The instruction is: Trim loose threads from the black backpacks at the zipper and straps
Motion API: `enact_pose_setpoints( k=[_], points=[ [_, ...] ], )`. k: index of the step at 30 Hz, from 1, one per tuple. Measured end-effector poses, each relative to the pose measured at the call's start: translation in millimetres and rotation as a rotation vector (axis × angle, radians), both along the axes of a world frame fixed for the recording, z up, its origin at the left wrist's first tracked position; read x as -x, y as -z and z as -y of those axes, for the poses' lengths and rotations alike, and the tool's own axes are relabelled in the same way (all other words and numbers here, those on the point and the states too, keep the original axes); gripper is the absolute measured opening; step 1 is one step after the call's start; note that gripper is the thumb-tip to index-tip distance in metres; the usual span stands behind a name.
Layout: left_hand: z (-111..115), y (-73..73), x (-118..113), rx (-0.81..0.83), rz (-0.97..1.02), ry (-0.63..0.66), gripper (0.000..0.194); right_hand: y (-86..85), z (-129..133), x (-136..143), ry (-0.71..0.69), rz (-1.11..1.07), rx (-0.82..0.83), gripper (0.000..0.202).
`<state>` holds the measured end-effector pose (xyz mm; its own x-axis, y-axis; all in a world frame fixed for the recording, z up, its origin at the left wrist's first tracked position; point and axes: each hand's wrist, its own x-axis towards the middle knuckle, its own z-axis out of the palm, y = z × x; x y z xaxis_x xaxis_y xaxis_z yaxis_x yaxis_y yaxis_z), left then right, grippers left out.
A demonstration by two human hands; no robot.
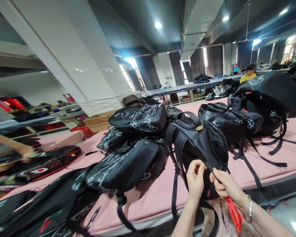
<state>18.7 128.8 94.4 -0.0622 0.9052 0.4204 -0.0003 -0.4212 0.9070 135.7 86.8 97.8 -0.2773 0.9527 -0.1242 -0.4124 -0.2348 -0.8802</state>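
A black backpack (196, 141) stands on the pink-topped table in front of me, its shoulder straps hanging toward the table edge. At its lower front, my left hand (196, 177) is closed, thumb and fingertips pinching a dark edge of the bag. My right hand (225, 186), wearing a silver bangle (249, 207), is closed on the same edge a short way to the right. A bright red, floppy-looking piece (234, 214) sticks out below my right palm. What it is, and what the pinched edge is exactly, I cannot make out.
More black backpacks with white line prints (143, 120) lie piled on the left, others (269, 89) on the right. The pink table (148, 200) runs across. A co-worker's arm (12, 144) reaches over patterned bags at far left. A white pillar (83, 59) rises behind.
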Motion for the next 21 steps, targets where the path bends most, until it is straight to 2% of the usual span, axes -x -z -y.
enact_pose_setpoints(
  k=[11,21],
  points=[
    [-0.3,1.7,-0.5,-0.015,-0.015,-0.018,0.012,-4.3,1.2,2.4,0.026,0.032,-0.019,0.055],
    [1.0,0.7,-0.1,-0.023,-0.018,-0.024,0.011,-0.4,-1.7,2.6,0.026,0.001,-0.019,0.051]
  ],
)
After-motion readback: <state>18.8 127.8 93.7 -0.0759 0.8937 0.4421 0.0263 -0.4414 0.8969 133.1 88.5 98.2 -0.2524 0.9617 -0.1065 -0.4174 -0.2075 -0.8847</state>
